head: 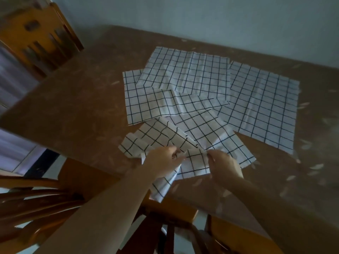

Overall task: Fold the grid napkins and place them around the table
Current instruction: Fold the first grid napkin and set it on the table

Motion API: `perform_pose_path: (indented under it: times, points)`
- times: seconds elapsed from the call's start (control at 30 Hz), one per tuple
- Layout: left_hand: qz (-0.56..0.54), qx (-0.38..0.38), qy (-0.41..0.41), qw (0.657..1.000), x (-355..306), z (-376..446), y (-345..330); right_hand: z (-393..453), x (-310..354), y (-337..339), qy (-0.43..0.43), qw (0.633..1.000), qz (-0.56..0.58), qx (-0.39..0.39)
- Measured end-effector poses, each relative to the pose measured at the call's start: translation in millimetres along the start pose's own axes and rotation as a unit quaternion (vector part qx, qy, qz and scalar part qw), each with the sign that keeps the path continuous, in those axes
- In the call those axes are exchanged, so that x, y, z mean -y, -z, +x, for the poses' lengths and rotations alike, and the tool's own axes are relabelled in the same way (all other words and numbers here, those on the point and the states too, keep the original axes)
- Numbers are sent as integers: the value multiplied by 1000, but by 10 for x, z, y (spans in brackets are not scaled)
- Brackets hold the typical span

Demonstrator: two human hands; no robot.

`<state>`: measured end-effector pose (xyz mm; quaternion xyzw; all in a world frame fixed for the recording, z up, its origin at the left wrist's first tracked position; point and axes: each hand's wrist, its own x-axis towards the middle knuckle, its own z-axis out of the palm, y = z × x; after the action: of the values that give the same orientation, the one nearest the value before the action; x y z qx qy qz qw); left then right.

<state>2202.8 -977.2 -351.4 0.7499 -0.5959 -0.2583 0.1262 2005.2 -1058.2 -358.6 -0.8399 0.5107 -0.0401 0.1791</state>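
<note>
Brown and speckled with pale leaf marks, the table [73, 99] stands against a pale wall, with wooden chairs [40, 33] at its far left corner and along its near edge. Take the table's near edge as the marker for everything else.

Four grid napkins lie spread flat and overlapping in a loose pile [192, 85] well back from that edge, toward the wall; none of these looks folded yet. A fifth napkin [165, 140] sits closest to the edge, rumpled, one part draped over the edge toward the chair below.

Both hands are on this nearest napkin. The left hand [163, 160] has its fingers curled, pinching a raised ridge of cloth. The right hand [225, 164] pinches the cloth just beside it, fingers also curled round the fabric. The two pinches are close together, almost side by side along a line parallel to the edge.

The napkin's bulk runs away from the hands toward the pile and leftward along the edge, so the fold probably depends on drawing the hands apart to pull the cloth taut first. Neither hand is clearly nearer; both are equally placed.
</note>
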Motion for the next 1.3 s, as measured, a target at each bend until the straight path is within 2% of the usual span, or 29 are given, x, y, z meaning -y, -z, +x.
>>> perform_pose_path:
  times: [0.07,0.13,0.23,0.3,0.43,0.53,0.6,0.73,0.87,0.93,1.07,1.13,1.3]
  points:
    - [2,0,-2,1000,-172,22,81,-61,-131,301,6,1000,10,-5]
    - [-3,-49,-14,999,-375,63,175,-130,-250,631,22,1000,12,-10]
    - [10,-115,-107,987,-728,151,316,-259,-414,1109,49,999,-7,-16]
    - [26,-95,-141,985,-1037,177,417,-383,-505,1402,62,998,-9,-30]
    - [100,-10,-143,985,-1708,241,525,-653,-654,1923,79,994,7,-77]
    - [9,5,-146,989,-2066,226,605,-828,-864,2270,46,990,60,-121]
    - [-45,-10,-142,989,-2237,195,699,-922,-1052,2470,25,985,81,-148]
    - [-20,6,-148,989,-2488,98,994,-1053,-1265,2840,23,972,129,-195]
    - [5,45,-155,987,-2688,-44,1230,-1075,-1240,3192,90,968,154,-177]
    - [-32,41,-182,982,-2820,-121,1262,-1036,-1201,3307,124,963,163,-177]
    - [-151,-17,-232,961,-3091,-193,1190,-993,-1052,3436,165,954,159,-194]
    - [-182,-30,-225,957,-3112,-199,1130,-1047,-1021,3459,161,958,150,-186]
    - [-233,-22,-191,953,-2897,-246,1036,-1112,-1269,3284,109,990,59,-71]
